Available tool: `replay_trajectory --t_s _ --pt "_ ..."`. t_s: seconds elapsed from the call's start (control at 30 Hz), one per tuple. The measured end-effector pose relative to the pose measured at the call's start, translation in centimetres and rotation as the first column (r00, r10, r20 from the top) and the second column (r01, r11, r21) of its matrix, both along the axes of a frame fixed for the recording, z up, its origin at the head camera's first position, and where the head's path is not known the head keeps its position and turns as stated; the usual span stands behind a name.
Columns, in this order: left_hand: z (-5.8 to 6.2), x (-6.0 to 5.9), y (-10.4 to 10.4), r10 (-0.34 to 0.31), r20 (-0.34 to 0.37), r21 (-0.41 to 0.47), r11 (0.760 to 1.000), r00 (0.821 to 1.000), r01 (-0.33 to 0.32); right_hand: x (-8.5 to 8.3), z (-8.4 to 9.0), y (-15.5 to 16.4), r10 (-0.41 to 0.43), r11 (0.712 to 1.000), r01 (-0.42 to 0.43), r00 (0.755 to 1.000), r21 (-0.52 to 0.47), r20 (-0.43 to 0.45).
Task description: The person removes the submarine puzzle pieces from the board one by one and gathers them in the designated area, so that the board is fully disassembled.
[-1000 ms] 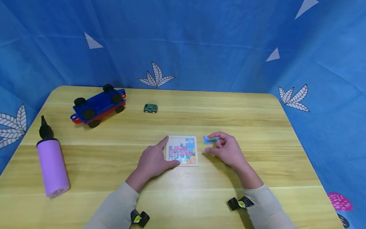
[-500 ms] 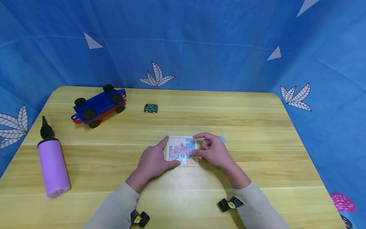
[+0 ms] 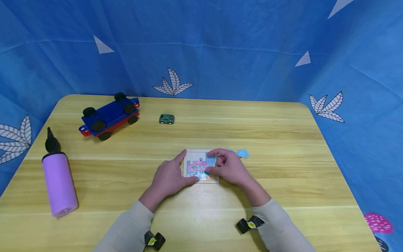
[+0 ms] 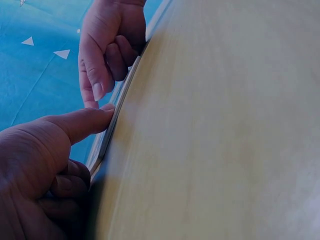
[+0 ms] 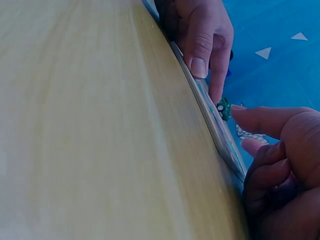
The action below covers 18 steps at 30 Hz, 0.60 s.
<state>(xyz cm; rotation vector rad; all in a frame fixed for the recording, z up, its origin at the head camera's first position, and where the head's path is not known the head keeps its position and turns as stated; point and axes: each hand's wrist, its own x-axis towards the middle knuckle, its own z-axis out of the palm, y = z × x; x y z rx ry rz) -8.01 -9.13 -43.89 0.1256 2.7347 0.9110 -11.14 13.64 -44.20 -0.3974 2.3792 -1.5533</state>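
Note:
A small square jigsaw puzzle [image 3: 192, 154] lies flat in its pale frame at the table's middle, partly filled with pink and blue pieces. My left hand [image 3: 168, 177] holds it at the left, index finger at the upper left corner, thumb [image 4: 90, 122] on the near edge. Over the puzzle's right side is my right hand [image 3: 230, 167]; its index finger and thumb [image 5: 260, 120] are apart, with no piece visible between them, and its other fingers are curled. A dark teal spot at the thumb tip is too small to identify. Loose blue puzzle pieces [image 3: 243, 154] lie just beyond that hand, partly hidden.
A green toy car [image 3: 167, 119] stands behind the puzzle. Farther left, a blue and red toy vehicle [image 3: 110, 117] lies on its side. A purple hand pump [image 3: 59, 183] with a black nozzle lies at the left edge. Blue patterned cloth [image 3: 239, 45] hangs behind the wooden table [image 3: 267, 122].
My right hand has moved left from the loose pieces to above the puzzle's right side, uncovering a blue piece behind it. The left hand has stayed on the puzzle.

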Motion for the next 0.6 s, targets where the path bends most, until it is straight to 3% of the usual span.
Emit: replay_trajectory --t_s 0.6 --pt "-0.09 0.09 -0.07 -0.002 0.002 0.006 1.0 1.0 0.002 -0.34 -0.15 -0.64 -0.007 0.995 0.006 1.0 0.096 0.013"
